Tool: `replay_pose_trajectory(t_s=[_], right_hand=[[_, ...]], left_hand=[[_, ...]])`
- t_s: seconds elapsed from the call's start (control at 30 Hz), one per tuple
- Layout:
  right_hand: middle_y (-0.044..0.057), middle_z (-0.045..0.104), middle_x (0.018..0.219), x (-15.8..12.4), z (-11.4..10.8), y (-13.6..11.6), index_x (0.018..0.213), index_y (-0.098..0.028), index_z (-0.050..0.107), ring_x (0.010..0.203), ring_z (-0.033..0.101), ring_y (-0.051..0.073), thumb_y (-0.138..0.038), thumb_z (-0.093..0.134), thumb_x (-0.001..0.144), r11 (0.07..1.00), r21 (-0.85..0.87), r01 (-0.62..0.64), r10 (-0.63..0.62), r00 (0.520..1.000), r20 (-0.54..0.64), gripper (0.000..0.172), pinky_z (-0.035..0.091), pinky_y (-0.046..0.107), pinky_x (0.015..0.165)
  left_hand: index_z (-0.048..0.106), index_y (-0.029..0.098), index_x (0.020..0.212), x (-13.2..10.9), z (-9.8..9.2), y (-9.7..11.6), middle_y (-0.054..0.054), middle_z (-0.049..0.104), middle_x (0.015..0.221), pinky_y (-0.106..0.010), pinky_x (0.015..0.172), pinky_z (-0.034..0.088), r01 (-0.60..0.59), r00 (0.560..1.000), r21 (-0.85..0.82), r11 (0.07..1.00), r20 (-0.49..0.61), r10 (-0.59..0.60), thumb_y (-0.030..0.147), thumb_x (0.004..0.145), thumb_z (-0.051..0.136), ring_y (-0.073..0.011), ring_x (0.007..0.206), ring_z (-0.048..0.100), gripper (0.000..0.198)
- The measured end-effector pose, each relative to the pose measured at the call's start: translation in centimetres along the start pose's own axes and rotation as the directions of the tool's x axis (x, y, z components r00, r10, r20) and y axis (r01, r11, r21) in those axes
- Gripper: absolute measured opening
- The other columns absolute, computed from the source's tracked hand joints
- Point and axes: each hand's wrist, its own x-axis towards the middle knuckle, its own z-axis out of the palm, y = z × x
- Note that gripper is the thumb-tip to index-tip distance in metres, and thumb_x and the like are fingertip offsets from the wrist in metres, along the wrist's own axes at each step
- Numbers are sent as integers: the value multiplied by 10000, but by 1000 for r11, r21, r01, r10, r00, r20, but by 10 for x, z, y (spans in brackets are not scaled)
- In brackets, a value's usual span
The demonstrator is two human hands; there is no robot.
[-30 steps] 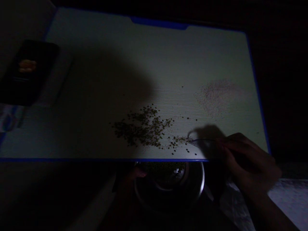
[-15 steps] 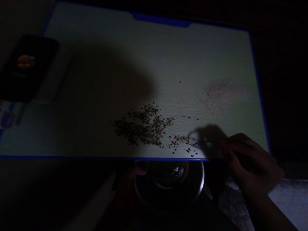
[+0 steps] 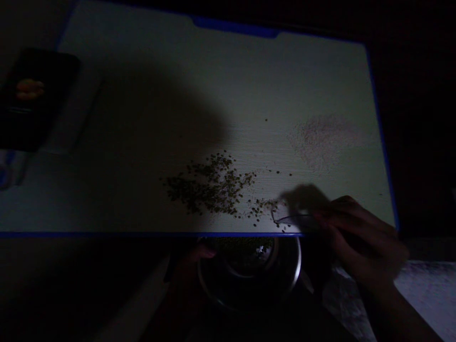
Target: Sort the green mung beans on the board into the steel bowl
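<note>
Though scene is dim, right hand pinches thin clear plastic strip at 4 o'clock on white board, beside small green seeds; strip likely light, springy, best held at rear end. Left hand near steel bowl, grip too dark to tell.

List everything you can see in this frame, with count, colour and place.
white board: one, white with blue edge, filling the upper view
green seeds: many, dark green, scattered across the board's lower middle
powder: one patch, pale, right of the seeds
black device: one, black with an orange spot, upper left
steel bowl: one, silver, below the board's near edge, holding green contents
clear strip: one, transparent, in the right hand
right hand: one, lower right, holding the strip
left hand: one, dim, beside the bowl
</note>
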Motion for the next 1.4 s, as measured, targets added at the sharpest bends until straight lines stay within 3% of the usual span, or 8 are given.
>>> replay_pose_trajectory(t_s=[0.17,0.27,0.43,0.57,0.73,0.9,1.13,1.4], right_hand=[[20,722,929,-6,-4,2,1050,-221,742,787,669,177,-26,699,798,999,-20,-29,27,996,-90,321,502,350,632],[21,715,906,-10,-7,2,1035,-214,746,784,671,180,-31,698,797,998,-33,-47,45,997,-64,303,499,348,622],[23,717,920,-15,-7,1,1060,-208,745,797,674,177,-28,702,792,998,-43,-44,42,998,-45,326,501,342,622],[25,721,938,-17,-4,-2,1089,-209,738,801,682,181,0,688,788,1000,-19,-22,21,999,-31,370,517,355,636],[29,717,954,-20,0,-1,1139,-207,730,817,674,179,30,681,784,999,-36,-11,7,994,-109,430,509,363,654],[25,733,954,-20,1,0,1131,-211,734,801,687,179,31,690,774,999,-33,13,-16,996,-93,434,526,366,662],[14,756,977,-14,9,-2,1151,-249,730,806,707,182,26,685,772,999,-30,25,-28,993,-113,470,541,357,678],[32,760,1007,-14,12,-7,1215,-239,712,834,706,186,25,681,786,1000,-24,1,-2,999,-54,505,541,362,681]], left_hand=[[791,116,655,9,-12,-7,-115,765,744,-289,567,588,-57,998,46,997,6,56,58,600,675,-254,637,718,141],[794,139,657,16,-17,-11,-101,760,716,-330,584,606,-37,999,74,997,4,37,86,597,702,-265,623,717,122],[694,149,450,11,-13,-6,-60,689,554,-232,487,540,-34,998,104,994,-52,40,85,468,664,-190,513,648,73],[759,148,547,8,-9,-6,-78,737,651,-248,546,568,-73,996,124,990,-44,79,143,446,729,-220,598,687,106],[793,124,624,9,-9,-7,-105,754,699,-273,516,570,5,1000,-10,1000,-21,-5,75,432,708,-255,605,702,216],[746,87,534,10,-9,-6,-132,713,606,-286,491,558,17,997,46,999,-76,-13,68,535,666,-251,529,674,82],[755,108,566,4,0,-2,-134,726,630,-334,553,585,41,986,72,997,-166,-29,16,675,592,-272,544,702,217],[666,135,406,-1,-1,-2,-56,615,453,-187,419,447,-62,991,142,988,-109,78,-16,530,580,-132,400,558,213]])
